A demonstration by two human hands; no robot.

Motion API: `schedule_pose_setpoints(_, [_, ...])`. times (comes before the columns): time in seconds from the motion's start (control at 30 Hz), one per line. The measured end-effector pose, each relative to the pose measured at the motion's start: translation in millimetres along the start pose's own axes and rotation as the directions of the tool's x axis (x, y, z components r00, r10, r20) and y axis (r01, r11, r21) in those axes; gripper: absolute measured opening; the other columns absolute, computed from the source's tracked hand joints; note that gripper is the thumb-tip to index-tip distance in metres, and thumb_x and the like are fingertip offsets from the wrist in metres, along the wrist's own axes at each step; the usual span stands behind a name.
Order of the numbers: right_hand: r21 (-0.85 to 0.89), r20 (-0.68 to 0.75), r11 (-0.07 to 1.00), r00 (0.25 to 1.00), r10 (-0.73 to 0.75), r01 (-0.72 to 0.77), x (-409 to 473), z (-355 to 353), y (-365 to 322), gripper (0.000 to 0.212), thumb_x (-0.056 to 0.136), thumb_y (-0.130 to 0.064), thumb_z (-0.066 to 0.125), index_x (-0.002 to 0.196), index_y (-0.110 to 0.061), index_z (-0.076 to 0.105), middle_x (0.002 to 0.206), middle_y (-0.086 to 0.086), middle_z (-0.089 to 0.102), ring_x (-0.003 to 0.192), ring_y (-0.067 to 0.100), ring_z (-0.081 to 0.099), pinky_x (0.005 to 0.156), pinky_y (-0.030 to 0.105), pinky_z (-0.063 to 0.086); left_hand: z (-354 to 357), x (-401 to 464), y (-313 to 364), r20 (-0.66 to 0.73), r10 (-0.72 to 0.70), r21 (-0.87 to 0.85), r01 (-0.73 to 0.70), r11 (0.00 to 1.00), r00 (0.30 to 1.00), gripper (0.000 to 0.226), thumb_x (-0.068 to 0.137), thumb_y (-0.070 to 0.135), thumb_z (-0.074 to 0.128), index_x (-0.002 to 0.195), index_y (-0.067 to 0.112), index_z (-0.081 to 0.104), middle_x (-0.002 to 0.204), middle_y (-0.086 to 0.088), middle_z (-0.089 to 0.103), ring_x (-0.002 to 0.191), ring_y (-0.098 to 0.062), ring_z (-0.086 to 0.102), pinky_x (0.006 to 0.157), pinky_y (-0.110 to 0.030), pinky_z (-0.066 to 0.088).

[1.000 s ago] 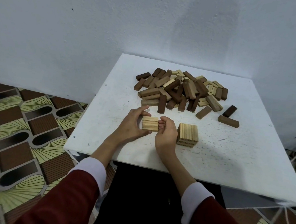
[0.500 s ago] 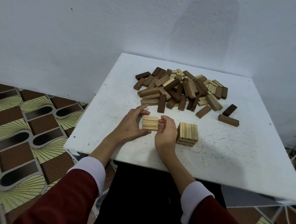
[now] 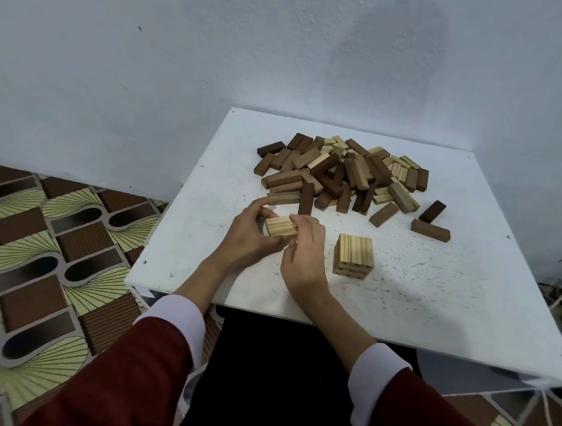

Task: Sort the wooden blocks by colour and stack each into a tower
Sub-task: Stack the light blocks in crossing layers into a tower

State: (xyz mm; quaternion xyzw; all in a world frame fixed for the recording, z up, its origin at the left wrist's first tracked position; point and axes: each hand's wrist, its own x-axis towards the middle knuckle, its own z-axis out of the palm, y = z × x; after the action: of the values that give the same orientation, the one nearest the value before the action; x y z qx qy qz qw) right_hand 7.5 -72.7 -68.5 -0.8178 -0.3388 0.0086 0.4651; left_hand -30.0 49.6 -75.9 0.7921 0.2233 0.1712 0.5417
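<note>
A row of light wooden blocks (image 3: 280, 225) sits pressed together between my two hands, just in front of the pile. My left hand (image 3: 249, 240) grips its left end and my right hand (image 3: 305, 251) closes over its right end. To the right stands a short light-wood tower (image 3: 353, 258), a few layers high, untouched. A mixed pile of dark, mid-brown and light blocks (image 3: 338, 175) lies at the back of the white table (image 3: 434, 290).
Three loose dark and brown blocks (image 3: 429, 230) lie right of the pile. The table stands in a corner against a pale wall. A patterned floor (image 3: 38, 245) spreads to the left. Thin cords (image 3: 545, 407) hang off the table's near right corner.
My right hand's fingers have moved up over the right end of the light blocks, and both hands hold the row slightly tilted. The tower and pile are unchanged.
</note>
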Motion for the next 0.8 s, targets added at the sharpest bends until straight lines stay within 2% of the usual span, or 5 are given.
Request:
schedule_pose_setpoints(0.17, [-0.014,-0.002,1.000,1.000,-0.007,0.007,14,-31,-11,0.051,0.081,0.012,0.048,0.129,-0.007,0.044,0.131,0.004,0.038,0.122,0.011,0.033,0.103,0.020,0.029,0,-1,16,-0.018,0.077,-0.016,-0.077,0.997,0.997,0.071,0.067,0.010,0.082,0.128,0.019,0.048,0.102,0.000,0.064,0.102,-0.004,0.056,0.097,-0.019,0.040])
schedule_pose_setpoints(0.3, [0.122,0.144,0.979,0.979,0.146,-0.164,31,-75,-7,0.056,0.084,0.004,0.060,0.134,-0.013,0.041,0.126,-0.007,0.042,0.116,0.004,0.040,0.103,0.021,0.034,7,0,34,0.026,0.152,-0.041,-0.151,0.988,0.988,0.069,0.069,0.011,0.082,0.124,0.030,0.045,0.101,0.004,0.065,0.107,-0.005,0.056,0.099,-0.019,0.037])
schedule_pose_setpoints(0.47, [0.226,0.350,0.953,0.929,0.116,-0.204,38,-123,11,0.063,0.080,0.004,0.067,0.135,-0.010,0.040,0.133,0.007,0.051,0.122,0.017,0.050,0.105,0.032,0.042,28,4,55,0.128,0.181,-0.038,-0.178,0.983,0.975,0.077,0.070,0.012,0.082,0.135,0.015,0.042,0.105,0.000,0.064,0.107,-0.011,0.057,0.100,-0.023,0.039])
schedule_pose_setpoints(0.67, [0.078,0.400,0.986,0.910,0.106,-0.149,34,-148,35,0.067,0.076,-0.003,0.074,0.135,-0.015,0.044,0.119,-0.004,0.053,0.109,0.007,0.051,0.092,0.014,0.044,55,1,70,0.240,0.215,0.018,-0.226,0.974,0.947,0.083,0.068,0.013,0.082,0.139,0.019,0.038,0.112,0.000,0.061,0.112,-0.011,0.053,0.096,-0.017,0.036])
schedule_pose_setpoints(0.8, [-0.048,0.365,0.997,0.928,0.073,-0.060,26,-150,51,0.069,0.075,-0.010,0.077,0.134,-0.018,0.044,0.116,-0.008,0.052,0.107,0.009,0.047,0.088,0.014,0.041,64,-2,71,0.282,0.212,0.070,-0.240,0.968,0.936,0.084,0.068,0.014,0.083,0.139,0.024,0.037,0.114,0.007,0.060,0.117,-0.010,0.046,0.096,-0.022,0.032])
